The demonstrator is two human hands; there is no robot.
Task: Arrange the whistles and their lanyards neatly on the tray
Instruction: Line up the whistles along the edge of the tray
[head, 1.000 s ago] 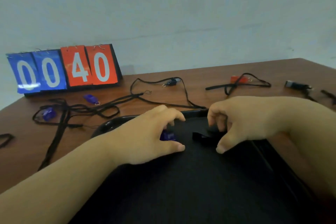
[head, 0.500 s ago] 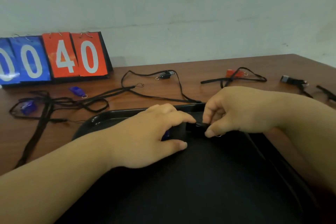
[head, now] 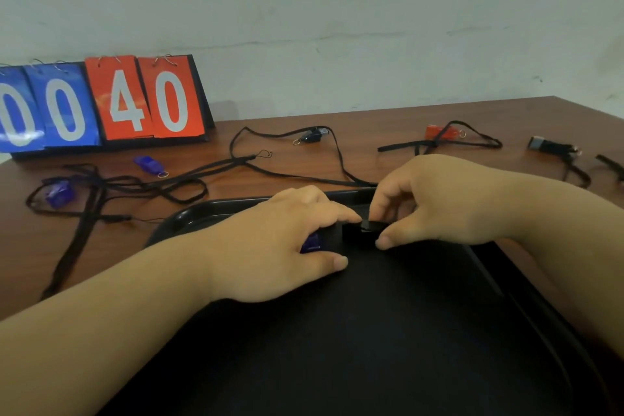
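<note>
Seen from the head camera, looking down over the person's arms, a black plastic tray (head: 371,365) sits at the near edge of the brown wooden tabletop (head: 381,165). Towards the tray's far edge the left hand (head: 287,243) is curled over a small translucent blue whistle (head: 312,242), thumb on the near side and fingers over the top, gripping it against the tray floor. Just beside its forefinger, the right hand (head: 439,209) pinches a folded black lanyard bundle (head: 358,234) between thumb and forefinger.

To my eye the step is gathering this whistle's cord into a compact fold next to it. To do it well, the left hand should hold the whistle flat so the cord cannot drag it. The right should press the folds together, lay them square to the tray's far edge, and let go only once the loops lie flat. Black cord on a black tray is hard to read, so a stray loop could slip by unnoticed.

Plenty is left to do. Across the tabletop's far half lie:
- a blue whistle tangled in cord (head: 59,193) near the left edge
- a ringed blue whistle (head: 148,164)
- a black whistle (head: 312,136)
- a red whistle (head: 439,132)
- a dark whistle (head: 550,146) by the right edge

They lie in front of a blue-and-red flip scoreboard (head: 101,105).
</note>
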